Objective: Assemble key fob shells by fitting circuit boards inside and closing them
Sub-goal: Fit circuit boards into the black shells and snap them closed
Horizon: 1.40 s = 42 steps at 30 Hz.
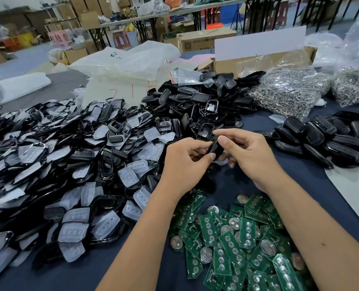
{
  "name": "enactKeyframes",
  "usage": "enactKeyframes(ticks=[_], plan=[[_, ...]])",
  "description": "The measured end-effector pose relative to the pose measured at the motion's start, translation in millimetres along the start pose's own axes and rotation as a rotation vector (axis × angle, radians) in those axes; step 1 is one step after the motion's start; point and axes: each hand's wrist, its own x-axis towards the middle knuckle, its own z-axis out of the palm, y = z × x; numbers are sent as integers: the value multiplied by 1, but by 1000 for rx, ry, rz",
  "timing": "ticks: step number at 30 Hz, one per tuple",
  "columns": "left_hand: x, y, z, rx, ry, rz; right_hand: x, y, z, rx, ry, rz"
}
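Front shells with pads (73, 171) — heaped left, within reach. Left hand (185, 162) and right hand (248, 156): fingers clamped on one black fob (216, 148), likely pressing it closed. Circuit boards (237, 238) — piled below the hands, ready.

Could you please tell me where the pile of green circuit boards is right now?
In the head view, the circuit boards lie heaped on the dark tablecloth at the bottom, right of centre, between the person's forearms.
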Motion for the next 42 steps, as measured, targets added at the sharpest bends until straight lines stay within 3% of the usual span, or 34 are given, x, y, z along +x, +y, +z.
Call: enactKeyframes(ticks=[15, 37, 42], plan=[[3, 0, -4, -146, -5, -98, 1, 0, 1, 193, -23, 42], [6, -3, -15, -230, -102, -57, -4, -10, 0, 41, -98, -36], [4, -6, -12, -77, -44, -10, -4, -8, 0, -61, -77, -70]])
